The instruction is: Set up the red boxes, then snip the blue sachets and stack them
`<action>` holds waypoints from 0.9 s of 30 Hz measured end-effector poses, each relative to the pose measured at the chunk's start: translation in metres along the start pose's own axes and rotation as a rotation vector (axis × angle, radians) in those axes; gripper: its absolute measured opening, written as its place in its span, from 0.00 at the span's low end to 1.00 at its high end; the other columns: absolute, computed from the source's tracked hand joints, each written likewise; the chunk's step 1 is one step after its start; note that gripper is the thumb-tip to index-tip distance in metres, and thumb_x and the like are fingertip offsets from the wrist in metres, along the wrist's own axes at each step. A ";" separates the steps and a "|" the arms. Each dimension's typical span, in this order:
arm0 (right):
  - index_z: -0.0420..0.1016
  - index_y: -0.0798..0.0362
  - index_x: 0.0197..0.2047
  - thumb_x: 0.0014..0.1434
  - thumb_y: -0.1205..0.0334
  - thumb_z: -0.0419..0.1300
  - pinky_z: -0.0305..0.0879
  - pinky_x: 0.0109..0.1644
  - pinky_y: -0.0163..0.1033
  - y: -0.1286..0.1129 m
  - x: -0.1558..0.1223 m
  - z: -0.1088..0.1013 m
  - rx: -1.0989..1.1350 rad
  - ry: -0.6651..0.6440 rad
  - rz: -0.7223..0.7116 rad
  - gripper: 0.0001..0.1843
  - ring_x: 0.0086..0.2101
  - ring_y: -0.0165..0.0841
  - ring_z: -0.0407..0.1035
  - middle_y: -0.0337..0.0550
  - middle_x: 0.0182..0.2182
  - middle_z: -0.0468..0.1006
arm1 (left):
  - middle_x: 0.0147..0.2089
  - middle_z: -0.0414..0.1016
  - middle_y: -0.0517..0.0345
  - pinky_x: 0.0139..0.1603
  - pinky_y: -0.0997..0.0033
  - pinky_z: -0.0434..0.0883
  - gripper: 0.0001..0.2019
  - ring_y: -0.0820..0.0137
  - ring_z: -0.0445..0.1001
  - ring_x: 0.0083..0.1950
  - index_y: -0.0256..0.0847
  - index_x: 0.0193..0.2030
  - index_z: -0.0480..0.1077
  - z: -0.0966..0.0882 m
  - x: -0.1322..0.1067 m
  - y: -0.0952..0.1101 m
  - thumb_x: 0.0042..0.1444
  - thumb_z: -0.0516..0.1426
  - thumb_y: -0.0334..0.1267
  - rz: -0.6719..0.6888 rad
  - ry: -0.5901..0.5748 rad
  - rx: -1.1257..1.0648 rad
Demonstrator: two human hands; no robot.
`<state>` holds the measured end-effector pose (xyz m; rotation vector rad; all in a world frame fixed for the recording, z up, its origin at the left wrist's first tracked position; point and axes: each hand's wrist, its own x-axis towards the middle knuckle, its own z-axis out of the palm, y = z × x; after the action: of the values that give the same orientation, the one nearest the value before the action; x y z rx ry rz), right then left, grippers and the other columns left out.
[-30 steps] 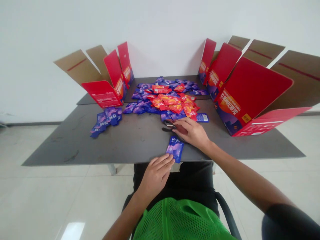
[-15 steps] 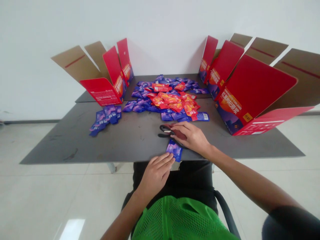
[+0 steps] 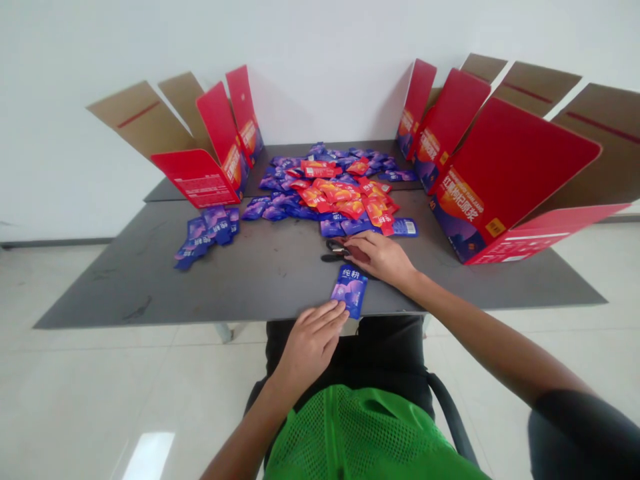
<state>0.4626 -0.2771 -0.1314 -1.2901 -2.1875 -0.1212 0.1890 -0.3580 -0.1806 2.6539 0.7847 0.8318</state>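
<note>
My left hand (image 3: 315, 333) lies with extended fingers at the table's front edge, fingertips touching the lower left corner of a blue-purple pouch (image 3: 350, 291). That pouch rests flat, its printed face up. Just beyond it, my right hand (image 3: 383, 257) is closed on black-handled scissors (image 3: 336, 249); most of them is hidden under the fingers. Something dark reddish shows beneath that hand, too covered to name. Behind it, a heap of red-orange pouches (image 3: 340, 193) lies on top of blue-purple pouches (image 3: 280, 203).
A smaller group of blue pouches (image 3: 207, 233) lies on the left of the grey table (image 3: 260, 280). Red cartons with raised flaps stand at the left (image 3: 195, 180) and right (image 3: 470, 200), near the white wall (image 3: 330, 73).
My right hand and the scissors have moved slightly away from me, off the top of the blue pouch, so its printed upper part now shows. My left hand stays on the pouch's corner.
</note>
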 end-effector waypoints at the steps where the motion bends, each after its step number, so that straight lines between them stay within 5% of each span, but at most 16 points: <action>1: 0.76 0.48 0.58 0.69 0.54 0.63 0.77 0.52 0.48 -0.006 -0.001 -0.004 0.004 0.018 0.007 0.17 0.50 0.43 0.77 0.49 0.53 0.80 | 0.67 0.75 0.54 0.65 0.52 0.71 0.23 0.62 0.72 0.69 0.47 0.71 0.66 0.000 0.000 0.000 0.71 0.53 0.29 0.003 -0.001 0.001; 6: 0.74 0.46 0.60 0.70 0.57 0.62 0.76 0.56 0.47 -0.067 -0.023 -0.013 0.169 0.008 -0.054 0.17 0.54 0.39 0.75 0.47 0.56 0.79 | 0.64 0.78 0.54 0.65 0.51 0.70 0.22 0.61 0.74 0.67 0.46 0.69 0.68 0.000 0.000 0.000 0.71 0.54 0.29 0.015 -0.001 0.005; 9: 0.74 0.45 0.59 0.70 0.60 0.60 0.77 0.55 0.45 -0.081 -0.032 -0.003 0.221 -0.055 -0.089 0.15 0.53 0.37 0.76 0.45 0.55 0.80 | 0.61 0.80 0.54 0.65 0.50 0.71 0.21 0.61 0.77 0.64 0.45 0.67 0.70 -0.002 0.001 0.000 0.71 0.54 0.29 -0.002 -0.001 0.012; 14: 0.76 0.47 0.57 0.69 0.55 0.63 0.77 0.52 0.46 -0.032 -0.016 0.012 0.105 0.016 0.018 0.15 0.49 0.40 0.77 0.48 0.52 0.80 | 0.67 0.75 0.55 0.65 0.52 0.70 0.21 0.63 0.72 0.69 0.45 0.69 0.68 -0.003 0.001 0.001 0.71 0.53 0.29 0.001 -0.021 0.013; 18: 0.77 0.49 0.56 0.69 0.58 0.63 0.77 0.52 0.48 0.005 -0.005 0.000 -0.045 0.007 0.031 0.14 0.49 0.43 0.77 0.50 0.52 0.80 | 0.66 0.76 0.53 0.64 0.53 0.71 0.19 0.63 0.73 0.68 0.44 0.67 0.70 -0.005 0.002 0.001 0.72 0.52 0.28 0.024 -0.020 0.043; 27: 0.77 0.45 0.57 0.66 0.57 0.67 0.74 0.57 0.47 -0.019 -0.065 -0.048 0.019 0.347 0.224 0.16 0.51 0.41 0.76 0.46 0.53 0.79 | 0.58 0.78 0.49 0.60 0.56 0.73 0.17 0.60 0.76 0.60 0.41 0.61 0.72 -0.014 0.036 0.013 0.70 0.60 0.43 0.002 -0.011 0.205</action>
<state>0.4915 -0.3545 -0.1223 -1.3794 -1.7387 -0.2173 0.2109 -0.3476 -0.1481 2.8341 0.9099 0.7750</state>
